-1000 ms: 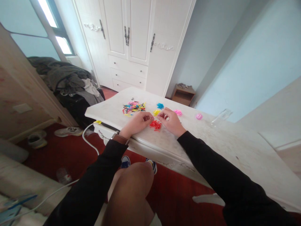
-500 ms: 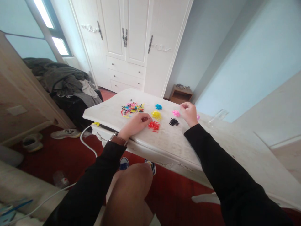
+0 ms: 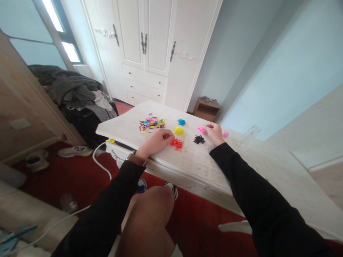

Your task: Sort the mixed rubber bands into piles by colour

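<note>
Small coloured rubber bands lie in piles on a white table (image 3: 187,162). My left hand (image 3: 158,141) rests by the red pile (image 3: 177,144), fingers curled in and thumb against them; anything held there is hidden. Just beyond its fingertips is the yellow pile (image 3: 179,131). My right hand (image 3: 215,133) has its fingertips pinched at the right edge of the bright pink pile (image 3: 201,130); what they hold is too small to make out. Below that lies the black pile (image 3: 199,139), while the blue pile (image 3: 181,122) sits farther back. A mixed-colour pile (image 3: 152,123) spreads beyond my left hand.
Right of my right hand sits a lighter pink pile (image 3: 225,134), with a clear glass or plastic container (image 3: 250,135) farther right. A white cable (image 3: 94,157) hangs at the table's left edge. Beyond the table stand a white wardrobe (image 3: 158,35) and a small brown cabinet (image 3: 207,110).
My right hand has lowered and moved in to the bright pink pile, uncovering more of the lighter pink pile. My left hand stays in place beside the red pile.
</note>
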`<state>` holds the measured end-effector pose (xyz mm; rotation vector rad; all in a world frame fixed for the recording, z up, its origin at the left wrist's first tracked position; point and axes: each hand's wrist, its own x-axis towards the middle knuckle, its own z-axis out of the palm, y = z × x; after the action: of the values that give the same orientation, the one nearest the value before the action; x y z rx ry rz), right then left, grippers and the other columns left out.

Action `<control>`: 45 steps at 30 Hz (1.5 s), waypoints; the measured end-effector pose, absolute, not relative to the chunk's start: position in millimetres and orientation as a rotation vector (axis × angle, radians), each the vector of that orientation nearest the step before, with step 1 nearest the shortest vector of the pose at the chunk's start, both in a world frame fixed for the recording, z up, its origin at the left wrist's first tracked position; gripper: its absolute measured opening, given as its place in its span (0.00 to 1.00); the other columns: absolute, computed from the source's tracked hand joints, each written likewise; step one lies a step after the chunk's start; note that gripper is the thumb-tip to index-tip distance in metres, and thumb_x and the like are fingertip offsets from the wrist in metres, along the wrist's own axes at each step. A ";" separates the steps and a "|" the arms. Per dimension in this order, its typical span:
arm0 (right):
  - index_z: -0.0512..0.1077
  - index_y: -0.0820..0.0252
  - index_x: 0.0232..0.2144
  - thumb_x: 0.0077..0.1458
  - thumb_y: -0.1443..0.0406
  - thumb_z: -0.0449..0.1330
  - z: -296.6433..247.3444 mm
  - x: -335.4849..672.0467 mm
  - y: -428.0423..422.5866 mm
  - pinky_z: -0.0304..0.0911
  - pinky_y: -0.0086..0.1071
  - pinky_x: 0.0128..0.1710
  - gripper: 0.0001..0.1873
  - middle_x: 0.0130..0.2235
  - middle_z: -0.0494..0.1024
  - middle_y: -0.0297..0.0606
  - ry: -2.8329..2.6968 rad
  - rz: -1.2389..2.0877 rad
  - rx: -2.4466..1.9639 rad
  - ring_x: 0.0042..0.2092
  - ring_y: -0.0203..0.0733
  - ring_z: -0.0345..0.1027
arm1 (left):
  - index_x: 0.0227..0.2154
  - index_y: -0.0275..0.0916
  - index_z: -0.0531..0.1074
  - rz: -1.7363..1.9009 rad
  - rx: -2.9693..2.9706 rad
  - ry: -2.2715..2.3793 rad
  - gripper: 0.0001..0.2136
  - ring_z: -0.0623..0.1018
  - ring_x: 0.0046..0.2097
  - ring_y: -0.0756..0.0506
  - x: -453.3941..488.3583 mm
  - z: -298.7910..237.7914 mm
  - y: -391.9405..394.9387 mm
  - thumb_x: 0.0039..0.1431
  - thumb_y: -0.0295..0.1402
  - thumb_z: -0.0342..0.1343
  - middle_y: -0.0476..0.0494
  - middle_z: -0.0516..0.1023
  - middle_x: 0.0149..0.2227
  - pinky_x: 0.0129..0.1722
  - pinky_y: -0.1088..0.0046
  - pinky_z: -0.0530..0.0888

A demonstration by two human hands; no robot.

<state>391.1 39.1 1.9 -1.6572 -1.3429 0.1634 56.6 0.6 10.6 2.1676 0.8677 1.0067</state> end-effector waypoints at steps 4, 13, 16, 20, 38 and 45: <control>0.72 0.57 0.22 0.43 0.65 0.61 3.3 388.1 37.9 0.65 0.37 0.40 0.02 0.28 0.78 0.36 -1.331 0.184 -1.668 0.33 0.43 0.70 | 0.29 0.37 0.78 1.011 2.174 0.870 0.11 0.72 0.29 0.50 56.6 10.3 0.7 0.63 0.34 0.55 0.48 0.77 0.26 0.32 0.73 0.67; 0.72 0.56 0.24 0.42 0.64 0.62 6.1 383.3 36.9 0.66 0.38 0.40 0.03 0.28 0.77 0.35 -1.299 0.179 -1.660 0.35 0.44 0.70 | 0.29 0.37 0.78 1.024 2.182 0.854 0.10 0.73 0.29 0.50 56.8 10.1 0.4 0.62 0.33 0.55 0.49 0.78 0.27 0.32 0.73 0.68; 0.72 0.56 0.24 0.42 0.65 0.62 6.8 382.3 36.1 0.66 0.39 0.41 0.02 0.28 0.77 0.36 -1.292 0.170 -1.650 0.35 0.44 0.70 | 0.29 0.37 0.78 1.089 2.149 0.926 0.09 0.74 0.29 0.49 57.4 11.7 0.4 0.60 0.33 0.55 0.48 0.78 0.26 0.32 0.73 0.69; 0.72 0.56 0.24 0.41 0.66 0.60 7.2 380.8 35.3 0.66 0.38 0.40 0.02 0.28 0.77 0.36 -1.279 0.166 -1.627 0.34 0.44 0.70 | 0.32 0.38 0.80 1.360 2.002 1.286 0.07 0.76 0.30 0.47 43.5 16.2 10.3 0.57 0.34 0.58 0.47 0.80 0.27 0.34 0.72 0.71; 0.70 0.55 0.24 0.42 0.68 0.61 3.9 381.1 38.7 0.65 0.39 0.41 0.03 0.29 0.75 0.34 -1.289 0.142 -1.612 0.34 0.43 0.68 | 0.30 0.40 0.79 1.047 2.161 1.925 0.06 0.78 0.42 0.38 -0.8 9.3 34.2 0.58 0.32 0.57 0.38 0.80 0.39 0.43 0.64 0.72; 0.71 0.56 0.25 0.42 0.64 0.62 -0.2 385.7 41.3 0.65 0.38 0.39 0.03 0.29 0.76 0.35 -1.311 0.154 -1.609 0.35 0.44 0.69 | 0.35 0.39 0.76 1.171 2.107 1.868 0.07 0.78 0.41 0.41 -4.1 9.1 35.9 0.63 0.31 0.52 0.38 0.79 0.41 0.44 0.66 0.71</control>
<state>385.7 41.3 -0.2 -1.6093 -1.3111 0.1543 -4.1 35.9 9.1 2.1068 1.8680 1.1710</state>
